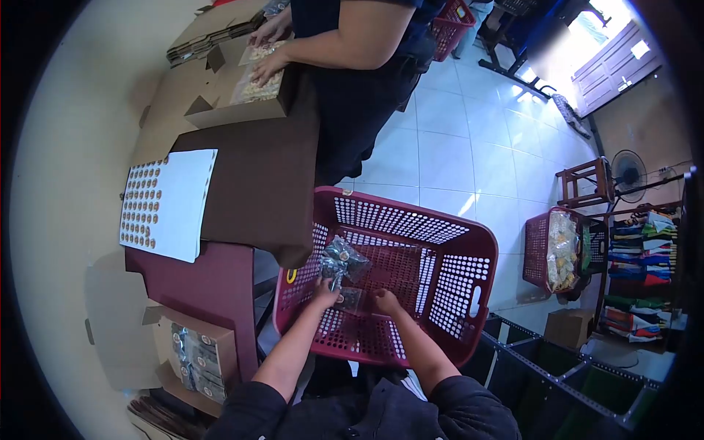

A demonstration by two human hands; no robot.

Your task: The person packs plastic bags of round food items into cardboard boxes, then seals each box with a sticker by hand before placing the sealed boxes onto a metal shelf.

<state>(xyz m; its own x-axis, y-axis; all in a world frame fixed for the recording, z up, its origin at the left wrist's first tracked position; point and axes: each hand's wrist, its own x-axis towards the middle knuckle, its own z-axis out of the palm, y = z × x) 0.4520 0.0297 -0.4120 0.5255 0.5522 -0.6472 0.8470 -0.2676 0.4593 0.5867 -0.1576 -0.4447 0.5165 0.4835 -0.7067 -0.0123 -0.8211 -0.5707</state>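
Clear-and-dark glossy plastic packets with round labels, several bunched together: at the left inside of the deep maroon perforated plastic basket, centre of the frame. Left hand: pinching the lower end of the bunch. Right hand: fingers curled, over the basket's interior; whether it pinches anything, cannot tell. Flat packet: between the hands, low in the basket. Risks, as judged: slick film could let a packet slide from a one-ended pinch; a loose corner could catch in the wall's holes and tear. Counter, left of frame: brown and maroon covering, overhanging edge near the basket. On it, white sheet of round stickers, reaching past the covering's left edge, liable to be brushed off. Lower left: open brown cardboard box of labelled packets. Upper left: a co-worker's hands over a shallow carton. Room: pale glossy floor tiles; right, grey round fan, brown wooden stool.
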